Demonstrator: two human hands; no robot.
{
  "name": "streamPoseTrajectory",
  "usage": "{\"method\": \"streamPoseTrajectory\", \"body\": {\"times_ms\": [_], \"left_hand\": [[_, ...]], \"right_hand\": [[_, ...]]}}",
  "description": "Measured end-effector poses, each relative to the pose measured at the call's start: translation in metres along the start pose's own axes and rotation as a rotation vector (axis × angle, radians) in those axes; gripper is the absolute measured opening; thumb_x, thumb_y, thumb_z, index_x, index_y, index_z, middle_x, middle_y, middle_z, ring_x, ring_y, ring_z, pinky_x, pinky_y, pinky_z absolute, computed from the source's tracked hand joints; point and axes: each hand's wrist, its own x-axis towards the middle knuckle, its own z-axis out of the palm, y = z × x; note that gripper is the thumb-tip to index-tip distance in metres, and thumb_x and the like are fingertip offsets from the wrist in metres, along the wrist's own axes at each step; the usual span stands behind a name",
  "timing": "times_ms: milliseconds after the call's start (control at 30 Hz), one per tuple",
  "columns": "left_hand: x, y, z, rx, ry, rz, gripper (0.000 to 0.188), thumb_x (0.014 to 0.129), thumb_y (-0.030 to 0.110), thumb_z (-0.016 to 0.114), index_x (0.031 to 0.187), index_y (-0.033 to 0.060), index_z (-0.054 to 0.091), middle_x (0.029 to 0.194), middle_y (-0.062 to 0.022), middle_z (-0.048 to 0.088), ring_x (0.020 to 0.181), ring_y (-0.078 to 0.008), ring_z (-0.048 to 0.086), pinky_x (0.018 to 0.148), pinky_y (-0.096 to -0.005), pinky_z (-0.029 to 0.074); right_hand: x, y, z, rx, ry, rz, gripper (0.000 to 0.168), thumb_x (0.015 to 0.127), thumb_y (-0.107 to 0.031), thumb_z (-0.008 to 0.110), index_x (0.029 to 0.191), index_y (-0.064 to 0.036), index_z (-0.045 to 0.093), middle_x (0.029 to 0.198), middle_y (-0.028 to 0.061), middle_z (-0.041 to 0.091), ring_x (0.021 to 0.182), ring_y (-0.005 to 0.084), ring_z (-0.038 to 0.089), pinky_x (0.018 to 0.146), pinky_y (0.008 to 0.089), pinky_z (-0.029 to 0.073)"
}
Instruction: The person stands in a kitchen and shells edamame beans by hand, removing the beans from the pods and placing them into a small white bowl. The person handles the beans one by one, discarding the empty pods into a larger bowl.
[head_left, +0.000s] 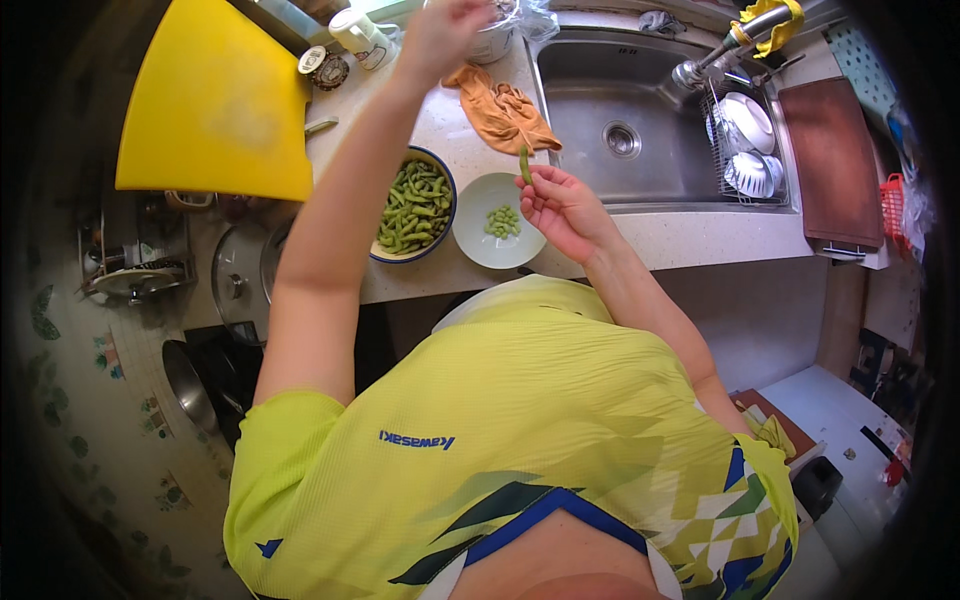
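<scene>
Between the thumb and fingers of my right hand (562, 210) is a green edamame pod (525, 165), standing roughly upright. Just left of that hand, a pale shallow bowl (480, 251) holds a small heap of shelled beans (502, 221). A blue-rimmed bowl (451, 184) full of edamame pods (412, 210) stands beside it, partly covered by my left forearm. My left hand (454, 26) is stretched to the far side of the counter, over a white tub (491, 46) with a clear plastic bag at its rim. Blur hides whether its fingers hold anything.
An orange cloth (506, 112) lies between the bowls and the steel sink (585, 97). A dish rack (724, 150) with white bowls stands in the sink's right side. At left are a yellow board (217, 105), a jar (324, 69) and a white mug (364, 37).
</scene>
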Motion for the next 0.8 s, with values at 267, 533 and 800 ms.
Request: {"method": "streamPoseTrajectory", "body": {"times_ms": [267,533,800], "left_hand": [[-0.206,0.073,0.036,-0.894,0.007,-0.838,0.019,0.088,0.009,0.066,0.104,0.0006,0.07,0.098,-0.0021,0.069,0.085,-0.0071,0.058,0.073,-0.021,0.044],[-0.249,0.077,0.055,-0.97,0.427,-0.724,0.014,0.082,0.003,0.071,0.096,-0.001,0.07,0.098,-0.0044,0.067,0.086,-0.0095,0.061,0.079,-0.0249,0.048],[-0.253,0.097,0.063,-0.145,0.44,-0.488,0.008,0.082,0.001,0.068,0.089,0.0,0.064,0.086,-0.0099,0.067,0.07,-0.0189,0.067,0.062,-0.0303,0.052]], "right_hand": [[-0.006,0.01,-0.004,0.021,-0.106,0.165,0.013,0.094,-0.006,0.058,0.105,0.0,0.056,0.095,0.0089,0.063,0.081,0.013,0.06,0.076,0.0266,0.053],[-0.007,0.019,0.004,-0.203,-0.144,0.282,0.011,0.092,-0.008,0.063,0.1,-0.002,0.059,0.091,0.0061,0.064,0.082,0.013,0.062,0.076,0.0265,0.052],[-0.011,0.03,0.022,-0.753,-0.044,-0.226,0.02,0.083,-0.01,0.073,0.098,0.001,0.068,0.086,0.0047,0.068,0.078,0.0095,0.061,0.072,0.0227,0.049]]}}
